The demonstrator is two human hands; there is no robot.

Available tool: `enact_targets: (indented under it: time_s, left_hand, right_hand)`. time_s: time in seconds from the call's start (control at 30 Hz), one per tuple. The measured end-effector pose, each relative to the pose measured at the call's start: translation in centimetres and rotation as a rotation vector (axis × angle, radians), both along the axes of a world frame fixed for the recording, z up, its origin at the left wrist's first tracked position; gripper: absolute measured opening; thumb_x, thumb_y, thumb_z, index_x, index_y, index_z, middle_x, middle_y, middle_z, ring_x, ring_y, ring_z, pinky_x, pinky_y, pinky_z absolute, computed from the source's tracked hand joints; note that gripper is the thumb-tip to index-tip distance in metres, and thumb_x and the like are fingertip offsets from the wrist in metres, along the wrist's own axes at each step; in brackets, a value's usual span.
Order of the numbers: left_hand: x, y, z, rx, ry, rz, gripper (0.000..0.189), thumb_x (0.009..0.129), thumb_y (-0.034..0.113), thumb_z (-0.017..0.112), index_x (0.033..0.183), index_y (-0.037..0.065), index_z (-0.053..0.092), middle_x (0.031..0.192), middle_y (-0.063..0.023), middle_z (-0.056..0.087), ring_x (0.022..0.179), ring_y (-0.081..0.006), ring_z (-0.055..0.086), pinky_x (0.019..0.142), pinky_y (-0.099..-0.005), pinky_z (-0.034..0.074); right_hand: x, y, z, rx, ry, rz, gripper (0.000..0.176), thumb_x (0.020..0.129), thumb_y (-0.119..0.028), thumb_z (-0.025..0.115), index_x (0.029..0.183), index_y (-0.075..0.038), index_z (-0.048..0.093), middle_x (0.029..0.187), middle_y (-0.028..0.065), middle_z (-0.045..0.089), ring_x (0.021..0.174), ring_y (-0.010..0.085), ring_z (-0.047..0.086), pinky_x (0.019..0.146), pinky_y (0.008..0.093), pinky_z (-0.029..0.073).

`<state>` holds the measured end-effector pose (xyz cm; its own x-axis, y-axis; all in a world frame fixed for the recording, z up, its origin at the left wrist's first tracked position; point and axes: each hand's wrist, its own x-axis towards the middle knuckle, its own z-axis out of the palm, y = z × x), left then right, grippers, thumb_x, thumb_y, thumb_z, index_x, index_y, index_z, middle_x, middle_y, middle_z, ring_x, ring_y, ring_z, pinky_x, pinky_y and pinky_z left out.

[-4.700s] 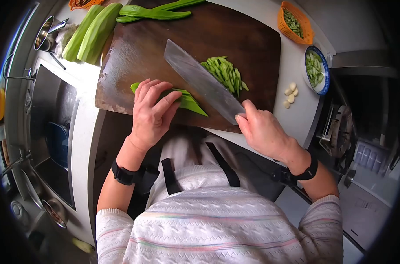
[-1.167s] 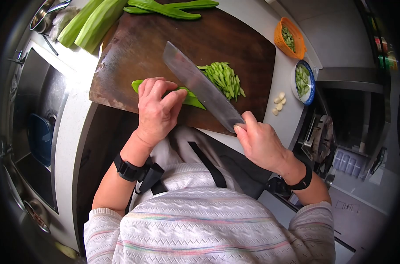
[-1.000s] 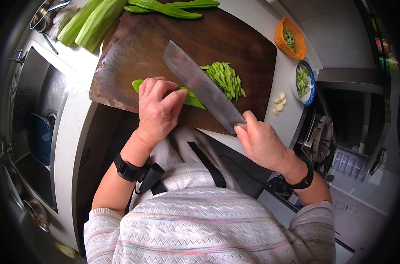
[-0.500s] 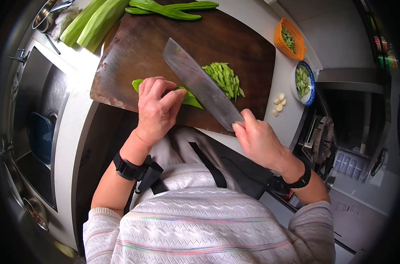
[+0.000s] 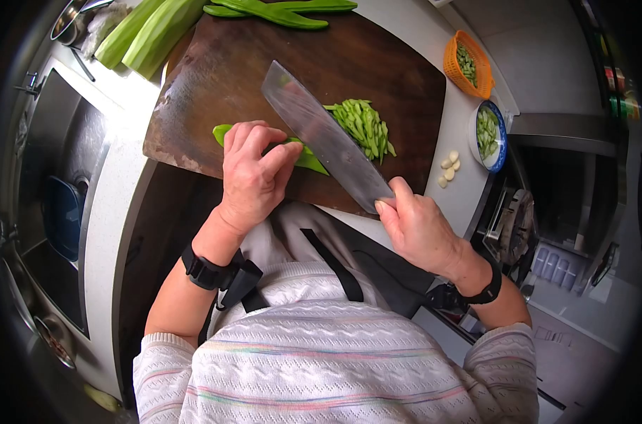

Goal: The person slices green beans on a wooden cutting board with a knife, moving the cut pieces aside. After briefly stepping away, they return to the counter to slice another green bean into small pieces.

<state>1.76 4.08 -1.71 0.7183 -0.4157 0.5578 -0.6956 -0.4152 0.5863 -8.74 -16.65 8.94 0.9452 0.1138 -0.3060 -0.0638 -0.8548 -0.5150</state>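
Note:
A flat green bean (image 5: 310, 162) lies near the front edge of the dark wooden cutting board (image 5: 229, 78). My left hand (image 5: 256, 166) is closed over it with bent fingers, pressing it to the board. The handle of a wide cleaver (image 5: 321, 134) is in my right hand (image 5: 423, 226), which is wrapped round it. The blade slants up and left across the board, beside the bean's right end. Thin green bean strips (image 5: 363, 127) are heaped just right of the blade. Whole green beans (image 5: 286, 13) lie at the board's far edge.
Long peeled pale green vegetables (image 5: 162, 35) rest at the far left. Right of the board are an orange basket (image 5: 487, 74), a blue-rimmed bowl (image 5: 502, 141) with cut greens and several garlic cloves (image 5: 449, 169). A sink (image 5: 95, 152) is on the left.
The view has shifted very slightly. Both hands, the bean and the cleaver keep nearly the same places relative to the board.

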Motion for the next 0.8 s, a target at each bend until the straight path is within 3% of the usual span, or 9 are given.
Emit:
enact_targets:
  time_s: [0.23, 0.4, 0.8]
  left_hand:
    - [0.1, 0.0, 0.1, 0.023, 0.001, -0.008, 0.022, 0.066, 0.0, 0.071, 0.086, 0.009, 0.068, 0.088, -0.0054, 0.059, 0.09, -0.0268, 0.057, 0.079, -0.0372, 0.043]
    - [-0.1, 0.1, 0.2, 0.013, -0.005, -0.005, 0.021, 0.068, 0.0, 0.071, 0.086, 0.009, 0.067, 0.09, -0.006, 0.059, 0.091, -0.027, 0.057, 0.079, -0.0374, 0.043]
    - [-0.1, 0.2, 0.1, -0.018, 0.002, -0.004, 0.02, 0.066, 0.0, 0.072, 0.083, 0.009, 0.065, 0.089, -0.0066, 0.056, 0.091, -0.0272, 0.057, 0.079, -0.0378, 0.043]
  right_hand:
    - [1.3, 0.7, -2.1, 0.034, 0.019, -0.023, 0.019, 0.091, -0.009, 0.054, 0.091, 0.004, 0.04, 0.065, 0.0226, 0.058, 0.061, 0.0426, 0.058, 0.052, 0.0458, 0.044]
    - [0.6, 0.1, -1.8, 0.028, 0.031, -0.038, 0.018, 0.092, -0.012, 0.051, 0.087, 0.001, 0.041, 0.057, 0.0202, 0.054, 0.056, 0.0411, 0.058, 0.052, 0.0487, 0.045]
    - [-0.3, 0.1, -0.2, 0.013, 0.002, -0.025, 0.017, 0.093, -0.012, 0.051, 0.089, 0.002, 0.041, 0.056, 0.0195, 0.054, 0.056, 0.04, 0.057, 0.051, 0.0479, 0.044]
